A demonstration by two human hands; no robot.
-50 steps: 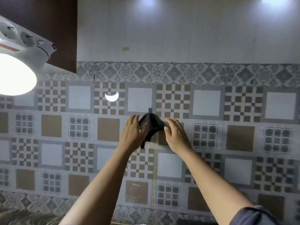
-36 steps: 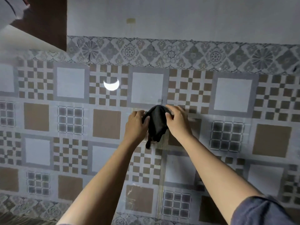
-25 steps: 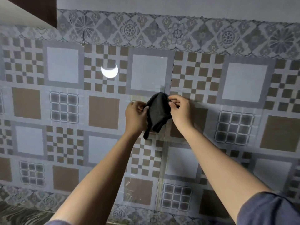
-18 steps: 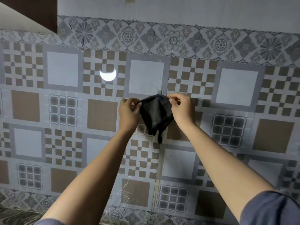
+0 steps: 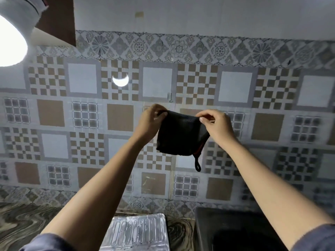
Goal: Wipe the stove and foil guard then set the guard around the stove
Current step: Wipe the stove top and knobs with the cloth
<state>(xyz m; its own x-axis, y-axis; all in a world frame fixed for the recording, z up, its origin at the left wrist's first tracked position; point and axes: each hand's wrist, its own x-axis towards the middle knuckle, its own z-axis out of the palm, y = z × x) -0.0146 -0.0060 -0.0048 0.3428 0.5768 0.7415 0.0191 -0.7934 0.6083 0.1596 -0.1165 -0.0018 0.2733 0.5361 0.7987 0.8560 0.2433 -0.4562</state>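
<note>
While L hand (image 5: 151, 122) & R hand (image 5: 217, 125) are holding the dark cloth (image 5: 181, 136) up by its top corners, fingers (image 5: 208, 115) pinching it, prob. spreading it for wiping, foil guard (image 5: 136, 232) is lying on the surface (image 5: 27, 223) below, beside stove (image 5: 235, 232)

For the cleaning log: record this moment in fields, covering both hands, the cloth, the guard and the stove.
black cloth: held spread in the air before the tiled wall, loop dangling
left grip: pinches its upper left corner
right grip: pinches its upper right corner
wall hook: bare, above the cloth
foil guard: on the counter, untouched
stove: dark shape at lower right, mostly hidden
</note>
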